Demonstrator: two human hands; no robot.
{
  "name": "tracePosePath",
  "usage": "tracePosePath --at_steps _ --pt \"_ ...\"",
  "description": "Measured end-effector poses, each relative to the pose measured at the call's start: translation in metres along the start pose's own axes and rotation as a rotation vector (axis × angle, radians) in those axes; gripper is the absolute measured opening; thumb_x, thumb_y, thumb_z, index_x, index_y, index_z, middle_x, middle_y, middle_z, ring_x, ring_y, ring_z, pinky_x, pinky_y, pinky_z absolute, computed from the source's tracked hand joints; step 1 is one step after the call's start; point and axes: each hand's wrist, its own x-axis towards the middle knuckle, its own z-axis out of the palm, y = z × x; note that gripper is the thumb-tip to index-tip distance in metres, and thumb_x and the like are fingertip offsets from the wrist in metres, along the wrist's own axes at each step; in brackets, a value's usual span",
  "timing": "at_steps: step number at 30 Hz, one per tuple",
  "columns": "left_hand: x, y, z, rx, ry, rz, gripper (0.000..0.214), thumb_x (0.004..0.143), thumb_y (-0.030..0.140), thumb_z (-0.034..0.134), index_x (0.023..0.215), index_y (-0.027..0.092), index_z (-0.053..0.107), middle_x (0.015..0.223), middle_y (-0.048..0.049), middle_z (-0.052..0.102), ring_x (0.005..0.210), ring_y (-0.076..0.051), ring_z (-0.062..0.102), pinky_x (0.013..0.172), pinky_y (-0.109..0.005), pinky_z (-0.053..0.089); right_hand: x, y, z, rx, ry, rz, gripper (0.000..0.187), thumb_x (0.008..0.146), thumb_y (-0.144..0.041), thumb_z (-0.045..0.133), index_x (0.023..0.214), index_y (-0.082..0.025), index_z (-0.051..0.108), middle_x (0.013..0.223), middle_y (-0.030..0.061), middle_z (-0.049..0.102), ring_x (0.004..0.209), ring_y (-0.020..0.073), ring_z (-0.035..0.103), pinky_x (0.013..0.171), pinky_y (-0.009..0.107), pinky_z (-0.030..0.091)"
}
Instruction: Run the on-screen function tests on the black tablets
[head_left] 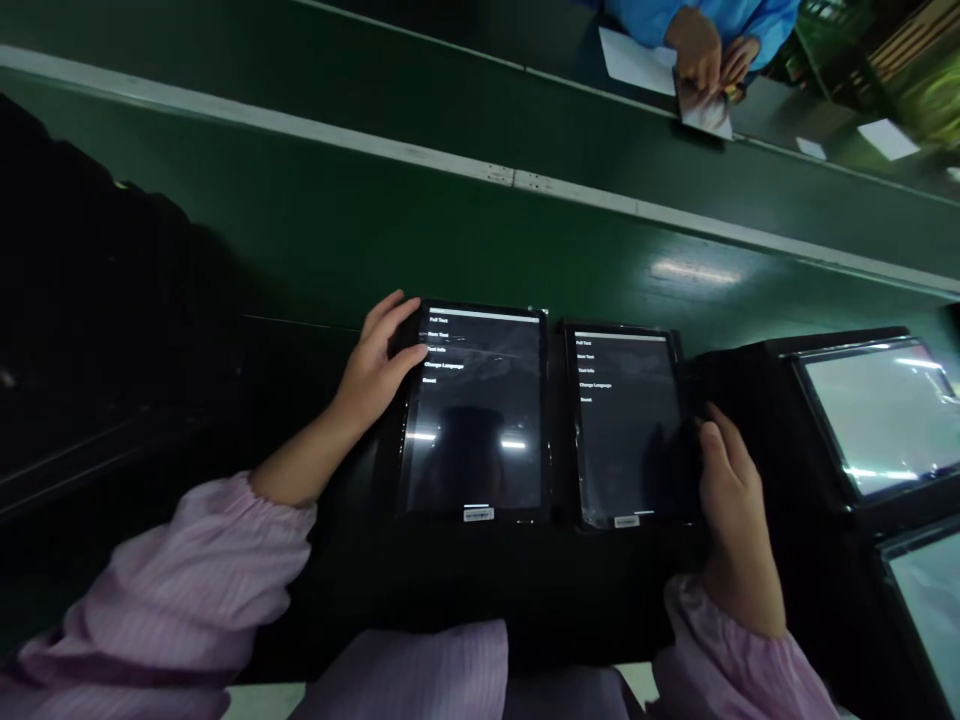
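Two black tablets lie side by side on a dark surface, each showing a white text menu with entries such as "Full Test" and "Change Language". The left tablet [476,420] reflects ceiling lights, and its top left edge is touched by my left hand [375,365], whose fingers are spread with nothing wrapped in them. On the right tablet [622,430], a clear film shows along the edges. My right hand [731,485] is closed at that tablet's right edge, thumb uppermost, its other fingers partly hidden. Small barcode labels sit at the lower edges of both tablets.
To the right, a bright-screened tablet [885,415] rests on a black stand, with another lit tablet [934,600] below it. A pale strip [360,145] crosses the green bench. Opposite, a person in blue sleeves [701,50] handles a flat item beside white paper [634,62].
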Motion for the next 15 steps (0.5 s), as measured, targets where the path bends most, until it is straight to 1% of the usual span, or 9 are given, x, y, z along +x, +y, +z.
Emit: tracePosePath --at_steps 2,3,7,9,12,14,15 --pt "0.008 0.003 0.004 -0.008 -0.015 0.005 0.058 0.085 0.045 0.071 0.14 0.028 0.066 0.168 -0.0087 0.049 0.161 -0.034 0.039 0.133 -0.058 0.032 -0.007 0.007 -0.002 0.061 -0.01 0.088 0.084 0.088 -0.083 0.052 0.142 -0.021 0.067 0.141 0.0165 0.072 0.139 0.0366 0.064 0.121 0.06 0.046" --pt "0.01 0.005 0.006 -0.009 -0.019 0.003 0.06 0.084 0.045 0.073 0.14 0.027 0.065 0.167 -0.0086 0.05 0.161 -0.034 0.038 0.134 -0.057 0.03 -0.01 0.008 -0.002 0.086 -0.009 0.109 0.084 0.088 -0.083 0.052 0.143 -0.021 0.066 0.14 0.0165 0.073 0.138 0.0365 0.064 0.121 0.06 0.046" --pt "0.011 0.009 0.004 -0.009 0.002 -0.004 0.062 0.079 0.045 0.08 0.137 0.025 0.067 0.162 -0.0066 0.056 0.16 -0.034 0.039 0.137 -0.055 0.026 -0.021 0.007 -0.002 0.119 -0.008 0.095 0.08 0.086 -0.083 0.057 0.14 -0.025 0.068 0.137 0.0144 0.075 0.133 0.0354 0.067 0.118 0.06 0.048" --pt "0.007 0.011 -0.002 -0.026 0.018 -0.033 0.059 0.079 0.045 0.08 0.134 0.026 0.069 0.161 -0.0039 0.058 0.16 -0.035 0.04 0.138 -0.056 0.024 -0.027 0.006 -0.003 0.149 -0.013 0.101 0.081 0.085 -0.084 0.057 0.137 -0.023 0.07 0.13 0.0149 0.078 0.127 0.0352 0.071 0.114 0.059 0.051" --pt "-0.006 0.013 -0.013 -0.017 0.047 -0.083 0.048 0.084 0.041 0.075 0.131 0.029 0.072 0.16 0.0009 0.06 0.16 -0.033 0.041 0.139 -0.057 0.023 -0.041 0.008 -0.006 0.185 -0.056 0.098 0.077 0.087 -0.082 0.057 0.134 -0.022 0.072 0.122 0.0147 0.08 0.119 0.0338 0.075 0.108 0.057 0.056" --pt "-0.017 0.015 -0.02 0.015 0.096 -0.081 0.043 0.086 0.035 0.07 0.129 0.03 0.074 0.157 0.0027 0.064 0.158 -0.033 0.044 0.138 -0.059 0.024 -0.05 0.009 -0.009 0.167 -0.082 0.06 0.071 0.092 -0.078 0.057 0.134 -0.022 0.073 0.12 0.0146 0.081 0.115 0.0332 0.076 0.102 0.055 0.06" --pt "-0.022 0.016 -0.022 0.035 0.117 -0.073 0.043 0.086 0.033 0.069 0.128 0.03 0.075 0.156 0.0027 0.065 0.157 -0.033 0.046 0.138 -0.059 0.025 -0.055 0.009 -0.01 0.141 -0.077 0.013 0.067 0.095 -0.074 0.057 0.135 -0.022 0.073 0.12 0.0147 0.081 0.113 0.0329 0.077 0.099 0.054 0.062"
